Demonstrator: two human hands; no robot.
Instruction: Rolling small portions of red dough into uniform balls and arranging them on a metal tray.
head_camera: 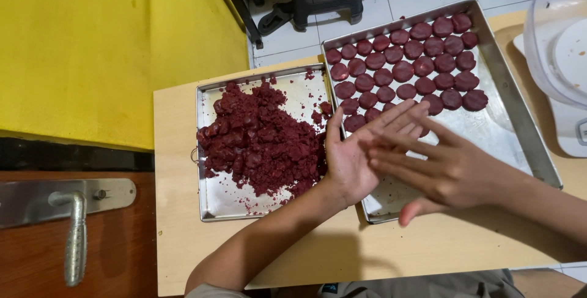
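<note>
My left hand (351, 160) lies palm up at frame centre, fingers spread flat. My right hand (443, 169) lies across it, palm down, fingers straight. Both grips are flat and apart, not clamped; the palms overlap near the fingertips, and I cannot tell if a bit of dough sits pressed between them, that spot is hidden.

Loose dark red dough (260, 142) is heaped crumbly in the small steel tray (211, 203), left of centre, just beside my left wrist. Flattened red dough discs (406, 68) sit in rows in the large steel tray (520, 130), upper right, filling its far half; the near half is bare metal.

Handling, as I judge it: the dough looks soft, light, crumbly and a bit sticky, so pinch a small clump off the heap edge with the fingertips. Discs look fragile; lift them by the rim, gently.

Both trays rest on the pale wooden desk (177, 243). White plastic appliance (562, 47) at right edge. Yellow surface (79, 47) upper left, door handle (76, 230) lower left.
</note>
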